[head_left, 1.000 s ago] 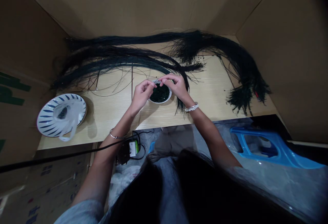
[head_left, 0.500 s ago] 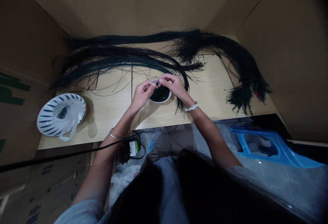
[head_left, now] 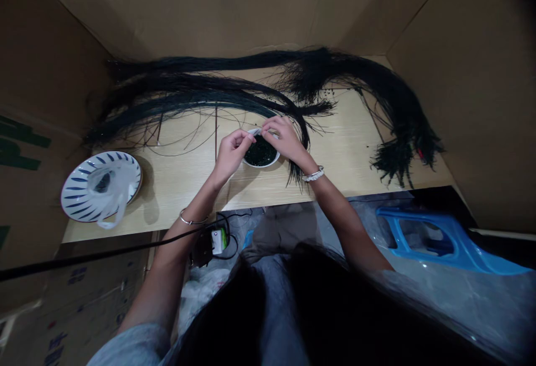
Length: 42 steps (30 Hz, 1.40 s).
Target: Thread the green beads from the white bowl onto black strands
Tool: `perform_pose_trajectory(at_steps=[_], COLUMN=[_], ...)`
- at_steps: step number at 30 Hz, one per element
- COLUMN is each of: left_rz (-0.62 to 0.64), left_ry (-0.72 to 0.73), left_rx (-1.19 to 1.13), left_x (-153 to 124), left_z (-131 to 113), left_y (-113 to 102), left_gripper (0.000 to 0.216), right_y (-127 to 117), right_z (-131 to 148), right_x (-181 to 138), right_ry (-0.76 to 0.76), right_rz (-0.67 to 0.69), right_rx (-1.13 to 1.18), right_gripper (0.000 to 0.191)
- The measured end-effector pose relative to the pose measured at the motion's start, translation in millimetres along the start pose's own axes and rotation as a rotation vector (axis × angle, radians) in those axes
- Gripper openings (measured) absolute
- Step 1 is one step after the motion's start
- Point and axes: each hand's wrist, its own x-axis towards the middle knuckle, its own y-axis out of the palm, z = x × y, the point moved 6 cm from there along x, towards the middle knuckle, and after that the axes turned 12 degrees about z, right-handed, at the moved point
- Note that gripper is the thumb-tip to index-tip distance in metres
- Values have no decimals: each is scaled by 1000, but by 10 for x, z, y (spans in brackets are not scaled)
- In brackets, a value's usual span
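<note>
A small white bowl (head_left: pixel 278 158) filled with dark green, glinting bits stands on the table in front of me. My left hand (head_left: pixel 233 151) is at the bowl's left rim, thumb and forefinger pinched together; whatever lies between them is too small to make out. Over the bowl's right side hangs my right hand (head_left: pixel 285 138), fingers bent, with the fingertips close together near the far rim. Its grip is hidden by the fingers. Just behind both hands runs a bundle of long dark strands (head_left: pixel 201 97), whose ends droop to the right of the bowl.
A striped plate (head_left: pixel 75 193) holding a clear plastic bag (head_left: pixel 113 187) sits at the left. More dark strands (head_left: pixel 389 87) curve along the right. Cardboard walls (head_left: pixel 251 9) enclose the table. A blue plastic stool (head_left: pixel 460 243) stands below right, and a black cable (head_left: pixel 104 251) crosses at lower left.
My hands have parted slightly. The right hand has lifted a little away from the left fingertips, its fingers looser; the left hand has barely moved.
</note>
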Motion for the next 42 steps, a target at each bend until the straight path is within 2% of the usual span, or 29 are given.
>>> perform_pose_trajectory(at_steps=[3,8,13,18,22,26,29,33,37,42], left_rz=[-11,-21,-13,-6,-4,-1,0,-6,-7,-6], left_ry=[-15,-25,-25,-17,-22,-24,-27,-21,-2,-4], left_rx=[18,29,17,14,24,12,-1,-7,-12,-16], left_x=[1,12,15,18,20,16,12,6,-3,-14], left_z=[10,50,61,62,66,55,48,40,22,-3], left_y=[-9,-17,-13,-14,-17,-12,-7,-10,-8,1], left_gripper=[34,30,29,30,29,31,33,38,40,36], right_y=[66,137,154,167,176,175,166,39,-73,-46], right_z=[-4,-33,-47,-67,-51,-56,-73,-23,26,16], right_x=[-32,-56,-52,-56,-62,-57,-35,7,23,18], right_ry=[49,80,60,101,78,47,35,-59,-108,-25], right_rz=[114,259,284,313,327,277,241,114,53,78], right_rx=[-222,-288,-258,-265,-234,-187,-120,91,409,627], right_gripper=[11,13,10,19,8,7,5,7,25,42])
